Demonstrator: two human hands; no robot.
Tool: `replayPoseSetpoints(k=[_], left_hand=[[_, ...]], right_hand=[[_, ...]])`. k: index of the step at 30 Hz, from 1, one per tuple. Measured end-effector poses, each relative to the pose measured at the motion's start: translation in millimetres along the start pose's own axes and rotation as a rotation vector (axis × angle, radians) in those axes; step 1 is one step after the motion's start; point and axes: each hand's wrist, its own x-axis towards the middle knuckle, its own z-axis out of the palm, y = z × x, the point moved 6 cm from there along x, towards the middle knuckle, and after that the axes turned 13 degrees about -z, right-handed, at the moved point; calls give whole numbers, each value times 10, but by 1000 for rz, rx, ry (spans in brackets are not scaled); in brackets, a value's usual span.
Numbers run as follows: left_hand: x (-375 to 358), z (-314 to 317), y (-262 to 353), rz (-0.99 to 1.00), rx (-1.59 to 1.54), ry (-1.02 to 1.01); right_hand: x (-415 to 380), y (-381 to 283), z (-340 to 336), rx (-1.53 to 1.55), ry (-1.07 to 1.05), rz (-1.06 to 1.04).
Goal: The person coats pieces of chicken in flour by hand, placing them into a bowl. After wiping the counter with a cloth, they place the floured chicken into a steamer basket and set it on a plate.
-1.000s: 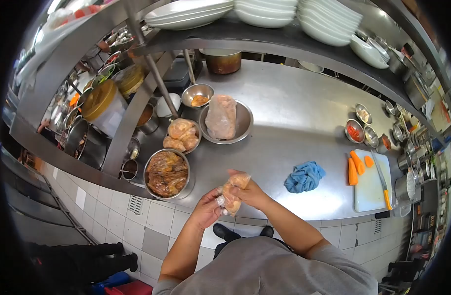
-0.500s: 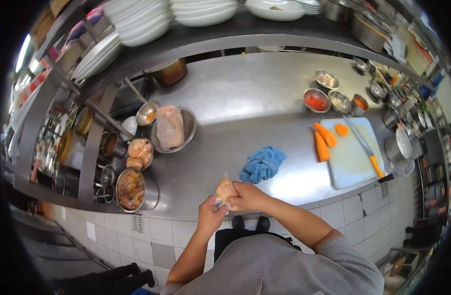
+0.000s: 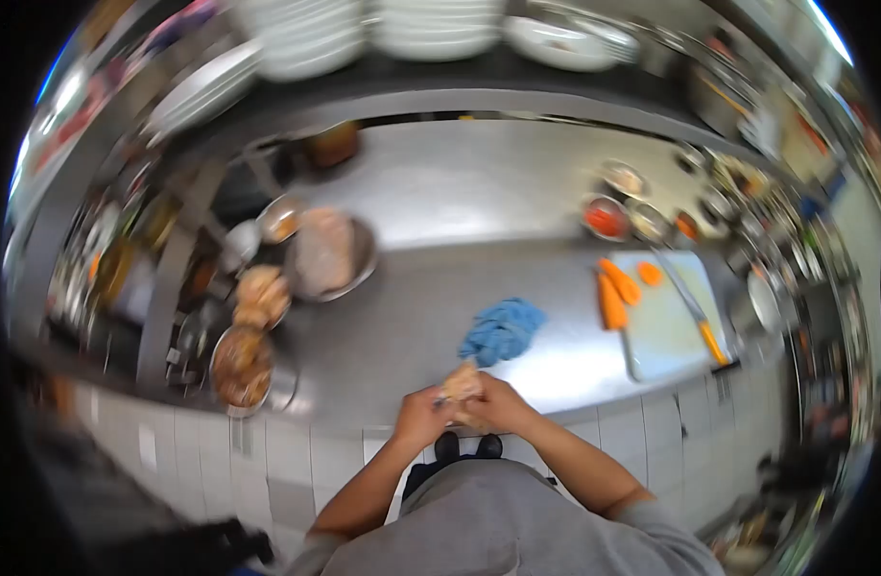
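At the counter's front edge, I hold a small plastic bag of pale orange food (image 3: 462, 381) between both hands. My left hand (image 3: 422, 420) is closed on the bag's left side, its fingers pinched in. On the other side my right hand (image 3: 499, 403) grips the same bag, with the fingers curled round it. Motion blur hides the exact fingertips and what the food is. Just beyond the bag lies a crumpled blue cloth (image 3: 503, 331), apart from both hands.
To the right, a white cutting board (image 3: 666, 346) carries a yellow-handled knife (image 3: 698, 322) and cut carrots (image 3: 613, 302). Small metal bowls, one with red pieces (image 3: 606, 220), stand behind. On the left are a bowl of wrapped meat (image 3: 323, 254) and a pot (image 3: 241, 370). Stacked plates (image 3: 436, 29) line the shelf.
The view has shifted and blurred. The bag now sits more upright between my hands, and my left hand has drawn up beside it. Both hands still hold it.
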Motion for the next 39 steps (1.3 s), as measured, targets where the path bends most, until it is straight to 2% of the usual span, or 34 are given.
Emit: replayPoseSetpoints(k=[1,2,4,5,6,8,9,11,13,17,18,19,20,23,25,27,29,32,33,35,37,39], left_hand=[[-49,-31,-8,-14,20,16],[-95,-93,-42,-24,35,26],[-213,-335,-179,-46,-136,135],[-287,-477,-242,-22,-242,172],[-389,-650,-334,-39,-267,229],[-714,-1137,-546,71,-448,428],[-878,-1343,-755,62,-456,476],[-1339,-1851,-1278,48,-489,712],[-1990,-2352,-1647,-156,-448,834],[-3032,-2907,-3264,-304,-493,1179],[-3313,-3017,-3608,-424,-451,1200],[-3596,-3068,-3892,-547,-414,1219],[-3855,-3107,-4066,-576,-417,1274],[-4467,-3290,-4783,-614,-388,1363],[-4614,-3548,-4859,-658,-357,1351],[-4628,-3750,-4823,-697,-324,1341],[-4465,-4020,-4596,-565,-287,1396],[-4093,-4201,-4419,-526,-240,1321],[-3956,-4221,-4310,-507,-201,1284],[-3663,-4177,-4077,-470,-76,1260],[-3117,-3980,-3573,-303,-300,1155],[-2680,-3768,-3251,-255,-286,998]], right_hand=[[40,72,75,152,43,17],[114,92,210,150,-56,5],[323,101,262,250,58,4],[507,28,395,247,-15,-9],[743,-89,499,256,18,-55],[1277,-460,826,383,97,-148],[1589,-588,1034,474,124,-123],[2241,-838,1474,632,164,-102],[2900,-946,1919,666,172,-98],[3628,-1093,2716,679,187,-82],[3734,-1007,2809,667,200,-79],[3877,-802,2861,455,204,-2],[4022,-641,2885,248,206,68],[4218,-451,2948,280,362,-21],[4231,-361,2937,282,421,-28],[4240,-353,2877,135,430,-89],[4171,-454,2850,99,455,-107],[4157,-427,2736,19,418,-206],[4117,-443,2683,26,431,-208],[3983,-647,2652,-69,309,-353],[3335,-1244,2522,-144,333,-444],[2995,-1159,2403,-207,303,-382]])
